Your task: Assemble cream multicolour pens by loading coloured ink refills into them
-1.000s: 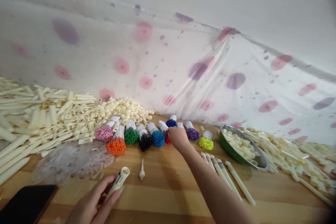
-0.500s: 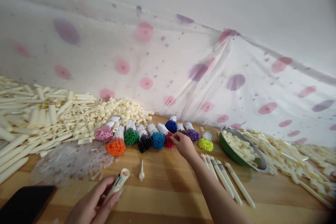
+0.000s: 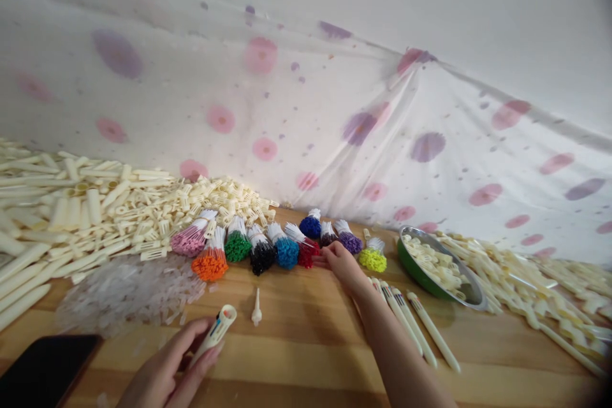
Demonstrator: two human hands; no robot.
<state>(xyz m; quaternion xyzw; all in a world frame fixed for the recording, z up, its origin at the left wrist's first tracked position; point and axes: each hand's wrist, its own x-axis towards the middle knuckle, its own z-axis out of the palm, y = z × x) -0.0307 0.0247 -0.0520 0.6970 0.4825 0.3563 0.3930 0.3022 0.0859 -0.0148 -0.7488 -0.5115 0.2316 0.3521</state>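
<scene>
at the left edge of the frame, cream tubes [image 3: 29, 264] lie heaped above a dark phone [image 3: 45, 370] at lower left. small clear pieces [image 3: 129, 299] are spread right of the phone. at lower centre-left, the person's left hand [image 3: 162, 366] has its grip closed around a cream pen barrel [image 3: 213, 336], tilted with its open end up. beyond it, pink [image 3: 189, 241], orange [image 3: 210, 264], green [image 3: 237, 245], black [image 3: 261, 256] and light-blue bundles [image 3: 285, 250] line up, with a small cream tip [image 3: 257, 312] nearer on the table [image 3: 287, 357]. at centre, the right hand [image 3: 343, 266] has its fingertips at the red bundle [image 3: 307, 251]; whether its grip pinches a stick, one cannot tell. farther right come a yellow bundle [image 3: 373, 259], pens [image 3: 433, 331] and a green bowl [image 3: 415, 274].
</scene>
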